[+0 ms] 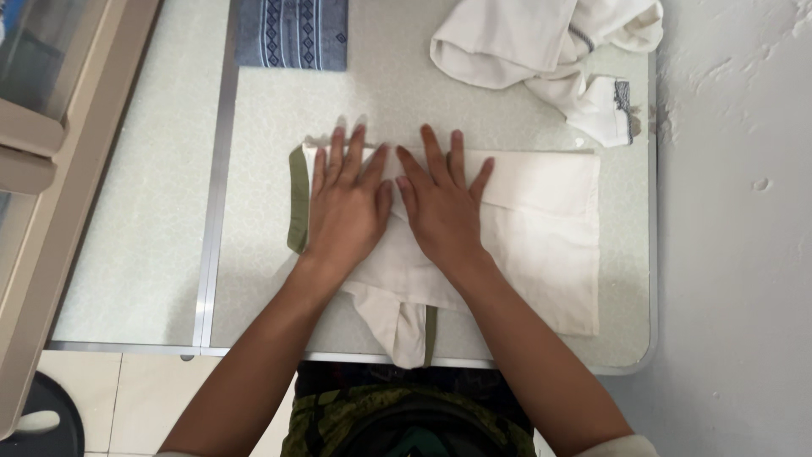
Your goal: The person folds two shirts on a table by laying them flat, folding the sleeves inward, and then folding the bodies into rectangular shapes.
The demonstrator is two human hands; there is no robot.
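A pale speckled table (144, 254) with a metal edge strip fills the view, with a rough white wall (736, 254) along its right side and tiled floor below its near edge. Three pieces of cloth lie on it. The landmark is the one in the middle: a cream folded garment (533, 228) with olive-green trim, spread flat, its trimmed edge on the left and a narrow flap hanging toward the near table edge.

Two hands rest on that garment, side by side and almost touching at the thumbs. The left hand (345, 203) lies palm down on the garment's left part, fingers spread and pointing to its far edge. The right hand (441, 207) lies palm down just right of it, near the garment's middle, fingers also spread. Neither hand grips anything; both are flat and wide open, pressing on the cloth.

Beyond the garment's far edge, to the left, lies one folded blue patterned cloth (290, 34). Beyond its far edge to the right lies one crumpled white garment (541, 51) with a dark-trimmed corner, close to the wall.
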